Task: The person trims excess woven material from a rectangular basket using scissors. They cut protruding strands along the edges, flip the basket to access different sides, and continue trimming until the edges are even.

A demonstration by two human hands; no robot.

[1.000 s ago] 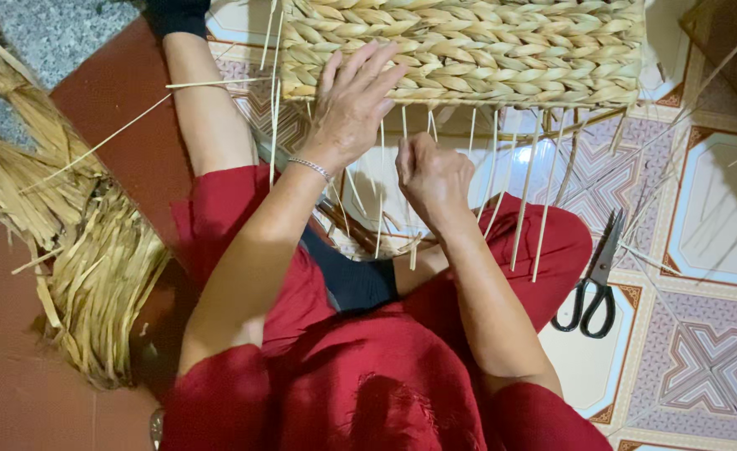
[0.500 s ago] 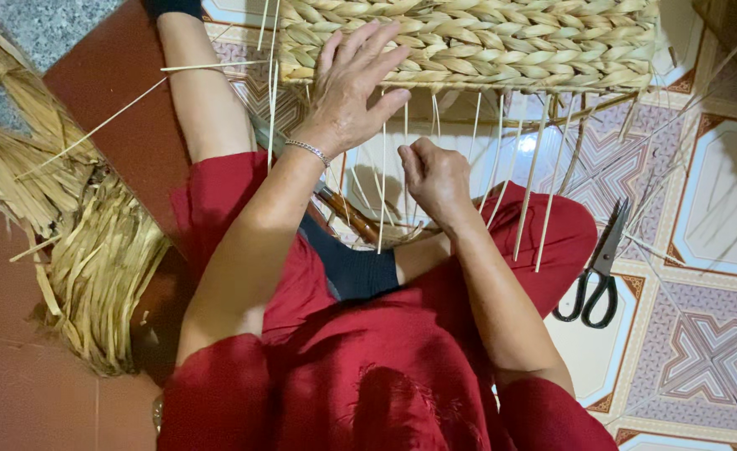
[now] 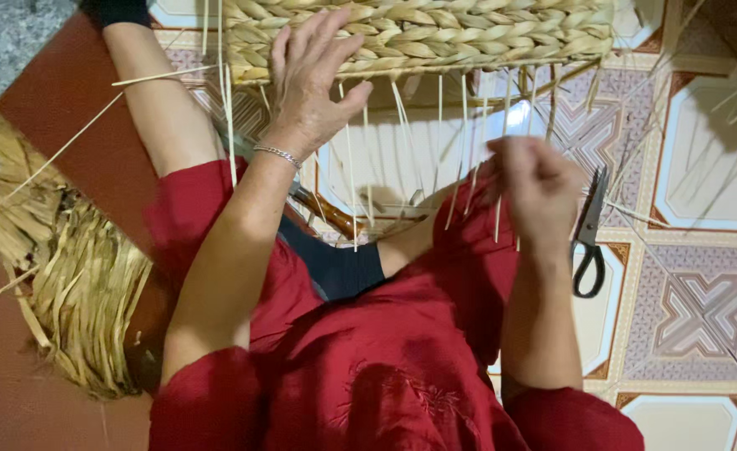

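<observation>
A woven straw panel (image 3: pixel 468 33) lies across the top of the view, with several thin loose stakes (image 3: pixel 402 142) hanging from its lower edge over my legs. My left hand (image 3: pixel 314 79) rests flat on the panel's lower edge, fingers spread, holding nothing. My right hand (image 3: pixel 539 188) is closed into a loose fist lower right, near my red-clad knee. It pinches thin straw stakes that run up to the panel. The hand is blurred, so the exact grip is unclear.
Black-handled scissors (image 3: pixel 590 242) lie on the patterned tile floor (image 3: pixel 702 317) just right of my right hand. A bundle of dried straw (image 3: pixel 76 284) is heaped at the left beside my leg. Loose straws stick out at the upper left and right.
My right hand has moved right and slightly up, away from the middle stakes toward the scissors. My left hand has stayed pressed on the panel.
</observation>
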